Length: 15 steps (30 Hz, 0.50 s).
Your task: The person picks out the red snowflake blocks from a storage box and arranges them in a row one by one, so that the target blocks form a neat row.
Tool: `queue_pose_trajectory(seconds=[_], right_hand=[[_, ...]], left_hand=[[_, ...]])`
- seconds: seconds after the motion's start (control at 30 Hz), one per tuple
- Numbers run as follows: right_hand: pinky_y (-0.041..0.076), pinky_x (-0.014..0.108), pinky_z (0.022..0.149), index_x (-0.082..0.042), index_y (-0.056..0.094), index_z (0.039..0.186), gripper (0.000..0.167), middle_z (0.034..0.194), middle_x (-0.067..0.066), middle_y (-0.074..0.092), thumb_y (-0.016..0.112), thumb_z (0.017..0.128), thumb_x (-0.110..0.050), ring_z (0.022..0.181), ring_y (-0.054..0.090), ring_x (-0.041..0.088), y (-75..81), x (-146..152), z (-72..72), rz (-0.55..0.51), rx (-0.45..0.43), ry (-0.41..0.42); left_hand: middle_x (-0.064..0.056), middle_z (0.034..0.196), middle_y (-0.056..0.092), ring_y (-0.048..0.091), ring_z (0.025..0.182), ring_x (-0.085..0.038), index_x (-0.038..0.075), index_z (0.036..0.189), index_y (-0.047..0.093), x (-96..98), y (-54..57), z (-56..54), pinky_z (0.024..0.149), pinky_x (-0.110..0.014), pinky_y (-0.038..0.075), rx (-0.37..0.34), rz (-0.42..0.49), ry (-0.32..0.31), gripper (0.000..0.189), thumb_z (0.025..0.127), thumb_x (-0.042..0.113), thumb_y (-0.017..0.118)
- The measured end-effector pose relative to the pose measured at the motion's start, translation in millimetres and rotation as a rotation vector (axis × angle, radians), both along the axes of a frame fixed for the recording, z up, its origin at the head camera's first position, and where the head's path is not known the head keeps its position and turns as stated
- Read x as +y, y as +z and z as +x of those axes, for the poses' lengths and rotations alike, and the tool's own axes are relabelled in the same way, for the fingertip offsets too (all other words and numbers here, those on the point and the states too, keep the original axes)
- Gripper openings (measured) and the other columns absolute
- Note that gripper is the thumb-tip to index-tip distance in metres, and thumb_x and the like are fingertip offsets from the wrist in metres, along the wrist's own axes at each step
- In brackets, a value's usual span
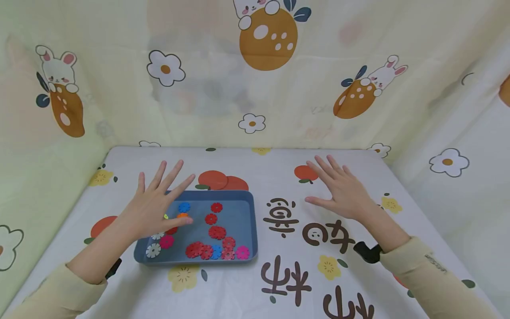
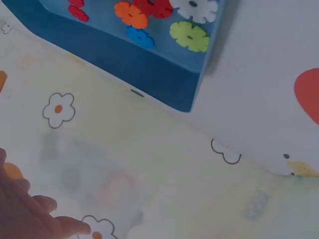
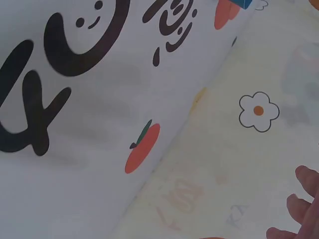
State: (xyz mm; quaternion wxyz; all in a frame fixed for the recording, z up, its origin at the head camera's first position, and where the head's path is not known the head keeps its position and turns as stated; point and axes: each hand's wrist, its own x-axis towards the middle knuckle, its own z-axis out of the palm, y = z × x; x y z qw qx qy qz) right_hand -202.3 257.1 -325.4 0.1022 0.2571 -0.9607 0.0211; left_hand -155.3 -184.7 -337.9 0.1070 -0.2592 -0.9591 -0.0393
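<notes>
My left hand (image 1: 149, 208) hovers with spread fingers above the left part of a blue tray (image 1: 195, 197), holding nothing. It hides some of what lies in the tray. Small notched plastic discs lie in there: several red ones (image 1: 217, 232), blue ones (image 1: 184, 207), pink ones (image 1: 242, 252), white ones (image 1: 153, 250) and an orange one (image 1: 182, 215). A lime green disc (image 2: 189, 36) shows near the tray's corner in the left wrist view. To the right of the tray, my right hand (image 1: 345, 192) is held over the printed cloth, fingers apart and nothing in them.
A white tablecloth (image 1: 291, 241) printed with fruit, flowers and brown lettering covers the table. Patterned curtains (image 1: 207, 102) hang behind it and at both sides. A black strap piece (image 1: 367, 252) sits at the right wrist.
</notes>
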Motion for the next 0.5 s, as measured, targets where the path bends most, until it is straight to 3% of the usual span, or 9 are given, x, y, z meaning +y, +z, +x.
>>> queue_pose_trajectory(seconds=[0.23,0.5], right_hand=[[0.017,0.06,0.103,-0.025,0.018,0.147,0.085,0.151,0.009,0.019,0.055,0.079,-0.061,0.138,0.008,0.031,-5.6,-12,-3.3,-0.021,0.003,0.036],[0.02,0.06,0.102,-0.023,0.018,0.147,0.081,0.151,0.008,0.019,0.052,0.083,-0.059,0.138,0.009,0.03,-11.4,-28,-5.0,-0.039,-0.003,0.095]], left_hand=[[-0.005,0.153,-0.007,-0.007,0.137,-0.038,0.026,0.148,0.012,-10.8,-9.6,15.5,0.093,-0.074,0.008,-0.04,0.061,0.034,0.098,0.072,0.067,0.058],[-0.007,0.154,-0.002,0.004,0.136,-0.041,0.024,0.148,0.015,-24.4,-20.4,29.8,0.088,-0.076,0.017,-0.058,0.148,0.031,0.1,0.07,0.064,0.063]])
